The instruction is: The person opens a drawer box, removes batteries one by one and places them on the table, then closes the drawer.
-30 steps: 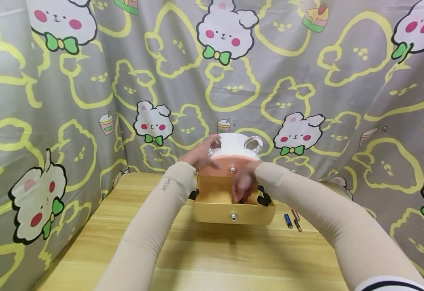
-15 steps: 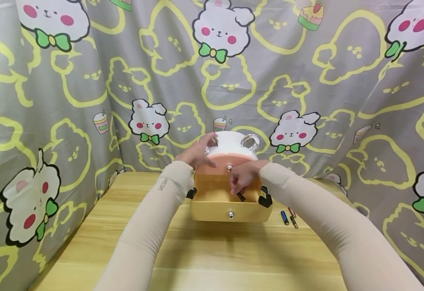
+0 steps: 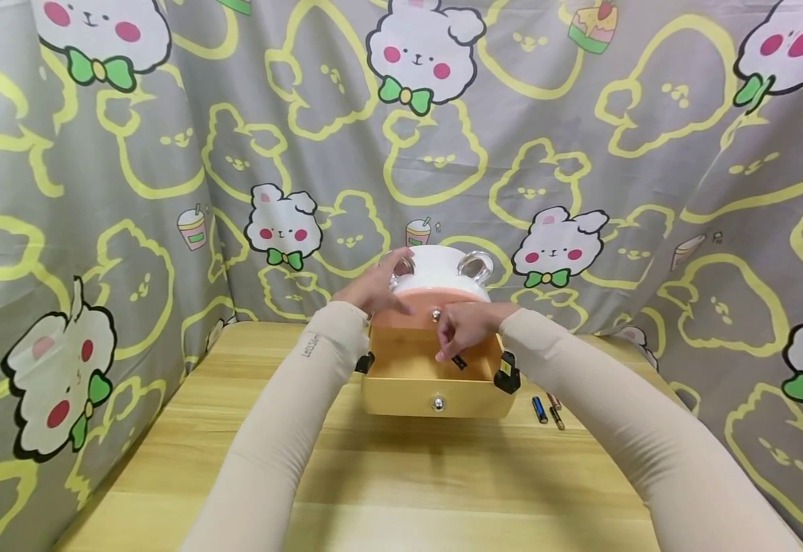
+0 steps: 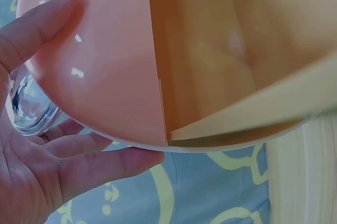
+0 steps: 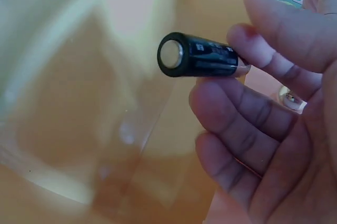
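A small white storage box point(image 3: 437, 268) with clear ear-shaped loops stands on the table. Its pink upper drawer point(image 3: 417, 303) is closed, and the yellow lower drawer point(image 3: 401, 397) is pulled out. My left hand point(image 3: 372, 290) grips the box's left side, thumb on the pink front and fingers round behind the edge, as the left wrist view shows. Above the open drawer, my right hand point(image 3: 467, 326) pinches a black battery point(image 5: 208, 57) between thumb and fingertips. One flat end of the battery faces the right wrist camera; its other end is partly behind the fingers.
On the wooden table point(image 3: 374, 483), right of the drawer, lie a blue battery point(image 3: 539, 409) and two slimmer ones, including a dark battery point(image 3: 557, 418). A patterned curtain point(image 3: 346, 153) hangs close behind the box and along both sides.
My right hand has risen from down inside the yellow drawer, lifting the black battery with it. The left hand keeps its place on the box. The head view has shifted slightly.
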Motion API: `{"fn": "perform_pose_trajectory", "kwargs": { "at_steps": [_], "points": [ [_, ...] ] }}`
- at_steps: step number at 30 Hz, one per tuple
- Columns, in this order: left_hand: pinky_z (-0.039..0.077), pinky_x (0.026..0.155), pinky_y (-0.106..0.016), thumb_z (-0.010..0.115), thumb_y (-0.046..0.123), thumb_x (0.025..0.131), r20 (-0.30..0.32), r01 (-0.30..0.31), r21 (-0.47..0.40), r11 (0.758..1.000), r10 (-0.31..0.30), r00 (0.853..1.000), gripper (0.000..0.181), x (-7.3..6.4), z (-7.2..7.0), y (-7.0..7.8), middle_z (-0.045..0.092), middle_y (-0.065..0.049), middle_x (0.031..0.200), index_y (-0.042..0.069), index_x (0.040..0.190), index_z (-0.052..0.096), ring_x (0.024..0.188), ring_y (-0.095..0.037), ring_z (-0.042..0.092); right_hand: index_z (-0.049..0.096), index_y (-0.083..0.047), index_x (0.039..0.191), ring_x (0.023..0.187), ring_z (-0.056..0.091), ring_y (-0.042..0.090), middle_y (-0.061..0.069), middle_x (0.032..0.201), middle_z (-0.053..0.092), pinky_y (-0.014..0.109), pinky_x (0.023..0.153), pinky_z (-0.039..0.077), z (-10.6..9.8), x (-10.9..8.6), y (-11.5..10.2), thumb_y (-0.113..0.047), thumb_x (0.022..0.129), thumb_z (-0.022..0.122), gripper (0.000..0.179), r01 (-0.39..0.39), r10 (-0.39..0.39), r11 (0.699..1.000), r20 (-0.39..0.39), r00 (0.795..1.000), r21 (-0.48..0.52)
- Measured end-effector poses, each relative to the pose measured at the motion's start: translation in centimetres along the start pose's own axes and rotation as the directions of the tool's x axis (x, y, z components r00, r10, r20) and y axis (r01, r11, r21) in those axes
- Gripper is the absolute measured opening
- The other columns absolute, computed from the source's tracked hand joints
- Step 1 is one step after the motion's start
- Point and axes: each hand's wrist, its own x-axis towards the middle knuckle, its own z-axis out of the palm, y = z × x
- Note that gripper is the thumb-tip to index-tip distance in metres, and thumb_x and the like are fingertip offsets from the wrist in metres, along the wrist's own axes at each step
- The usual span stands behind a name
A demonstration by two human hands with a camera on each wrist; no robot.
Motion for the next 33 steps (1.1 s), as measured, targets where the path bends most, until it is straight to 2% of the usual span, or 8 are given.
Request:
{"fn": "perform_pose_trajectory", "kwargs": {
  "at_steps": [4,8,15,21,23,33],
  "points": [
    [0.032,0.108,-0.041,0.090,0.011,0.067,0.004,0.009,-0.021,1.000,-0.009,1.000,0.106,0.0,0.0,0.1,0.048,-0.005,0.135,0.026,0.150,0.025,0.126,-0.028,0.043,0.068,-0.013,0.069,0.059,0.054,0.005,-0.007,0.063,0.064,0.021,0.058,0.045,0.1,-0.2,0.1,-0.014,0.082,0.079,0.017,0.036,-0.036,0.999,0.000,0.999,0.014],
    [0.031,0.109,-0.042,0.090,0.011,0.067,0.006,0.017,-0.027,0.999,-0.016,1.000,0.107,0.1,0.0,0.2,0.048,-0.006,0.137,0.025,0.151,0.025,0.127,-0.029,0.043,0.067,-0.011,0.070,0.060,0.056,0.006,-0.005,0.066,0.066,0.021,0.058,0.048,0.1,-0.3,0.3,-0.003,0.080,0.078,0.017,0.033,-0.033,0.999,0.018,0.999,0.030],
    [0.031,0.109,-0.040,0.090,0.012,0.067,0.016,0.016,-0.018,1.000,-0.016,1.000,0.106,0.1,-0.1,0.2,0.047,-0.006,0.137,0.025,0.150,0.025,0.126,-0.027,0.043,0.059,-0.011,0.076,0.058,0.051,0.006,-0.006,0.064,0.056,0.021,0.056,0.041,0.3,-0.5,0.4,-0.001,0.083,0.074,0.019,-0.015,0.015,0.998,0.005,1.000,-0.061],
    [0.033,0.108,-0.041,0.090,0.012,0.068,0.015,0.027,-0.014,1.000,-0.027,1.000,0.107,0.2,-0.2,0.3,0.046,-0.005,0.138,0.027,0.151,0.024,0.126,-0.026,0.043,0.057,-0.004,0.094,0.061,0.059,0.011,0.000,0.071,0.057,0.024,0.061,0.048,0.3,-1.1,0.3,0.000,0.085,0.071,0.017,-0.092,0.092,0.995,0.004,0.996,0.027],
    [0.033,0.108,-0.042,0.089,0.012,0.068,0.016,0.037,-0.013,0.999,-0.037,0.999,0.107,0.1,-0.1,0.4,0.046,-0.004,0.138,0.027,0.151,0.023,0.127,-0.026,0.043,0.056,-0.002,0.098,0.061,0.059,0.012,0.001,0.073,0.057,0.025,0.061,0.049,0.5,-1.2,0.4,0.000,0.085,0.071,0.020,-0.093,0.093,0.994,-0.004,0.996,0.052],
    [0.035,0.107,-0.044,0.089,0.012,0.068,0.041,0.052,-0.021,0.998,-0.051,0.998,0.109,0.0,-0.1,0.5,0.045,-0.005,0.141,0.027,0.152,0.021,0.126,-0.029,0.045,0.056,-0.002,0.093,0.063,0.056,0.012,0.001,0.073,0.057,0.025,0.060,0.048,0.4,-2.1,1.0,0.001,0.083,0.073,0.020,-0.056,0.062,0.993,-0.053,0.997,0.106]
  ]
}}
